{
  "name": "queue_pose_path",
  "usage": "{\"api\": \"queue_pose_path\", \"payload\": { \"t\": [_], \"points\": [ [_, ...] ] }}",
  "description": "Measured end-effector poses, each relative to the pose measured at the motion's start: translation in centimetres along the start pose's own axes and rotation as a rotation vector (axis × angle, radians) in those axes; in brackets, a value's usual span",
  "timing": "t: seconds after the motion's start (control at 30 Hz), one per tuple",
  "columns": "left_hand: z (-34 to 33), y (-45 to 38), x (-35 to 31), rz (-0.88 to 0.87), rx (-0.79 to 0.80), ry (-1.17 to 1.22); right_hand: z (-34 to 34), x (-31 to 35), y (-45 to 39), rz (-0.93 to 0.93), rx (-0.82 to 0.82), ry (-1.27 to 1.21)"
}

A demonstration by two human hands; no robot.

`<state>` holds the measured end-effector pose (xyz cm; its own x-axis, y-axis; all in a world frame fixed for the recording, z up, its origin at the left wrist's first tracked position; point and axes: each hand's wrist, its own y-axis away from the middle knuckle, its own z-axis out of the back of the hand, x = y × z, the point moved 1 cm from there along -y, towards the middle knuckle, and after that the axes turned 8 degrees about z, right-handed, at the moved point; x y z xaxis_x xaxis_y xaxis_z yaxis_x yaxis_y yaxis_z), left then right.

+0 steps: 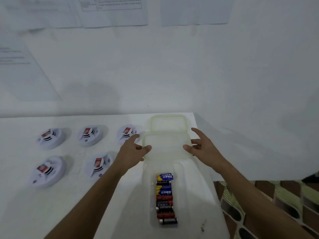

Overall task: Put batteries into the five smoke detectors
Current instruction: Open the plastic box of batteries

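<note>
Five white round smoke detectors with red labels lie on the white table, three in a back row (pixel 51 138) (pixel 90 135) (pixel 127 133) and two in front (pixel 46 171) (pixel 98 165). To their right stands a translucent plastic container (pixel 195 187) with several batteries (pixel 164 197) stacked in a line along its bottom. Its pale green lid (pixel 165 144) is held over the container's far end. My left hand (pixel 133 152) pinches the lid's left edge. My right hand (pixel 202 149) pinches the right edge, with its index finger stretched out.
The table's right edge (pixel 207 163) runs just beside the container, with a patterned green and brown surface (pixel 267 200) below it. Printed paper sheets (pixel 114 11) hang on the white wall behind the table.
</note>
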<state>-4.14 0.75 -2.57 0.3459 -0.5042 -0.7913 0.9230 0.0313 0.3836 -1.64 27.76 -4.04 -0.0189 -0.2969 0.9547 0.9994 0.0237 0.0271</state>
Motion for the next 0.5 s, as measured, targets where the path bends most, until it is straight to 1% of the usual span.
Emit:
{"api": "queue_pose_path", "payload": {
  "t": [0.17,0.3,0.5],
  "points": [
    [0.5,-1.6,-0.5,0.055,0.089,0.237,-0.6,0.0,-1.2,-0.037,-0.082,-0.085],
    [0.3,-1.8,-1.2,0.041,0.066,0.190,-1.0,0.0,-1.9,-0.030,-0.101,-0.116],
    [0.0,-2.5,-1.1,0.023,0.068,0.135,-0.7,-0.5,-2.6,-0.006,-0.006,-0.071]
  ]
}}
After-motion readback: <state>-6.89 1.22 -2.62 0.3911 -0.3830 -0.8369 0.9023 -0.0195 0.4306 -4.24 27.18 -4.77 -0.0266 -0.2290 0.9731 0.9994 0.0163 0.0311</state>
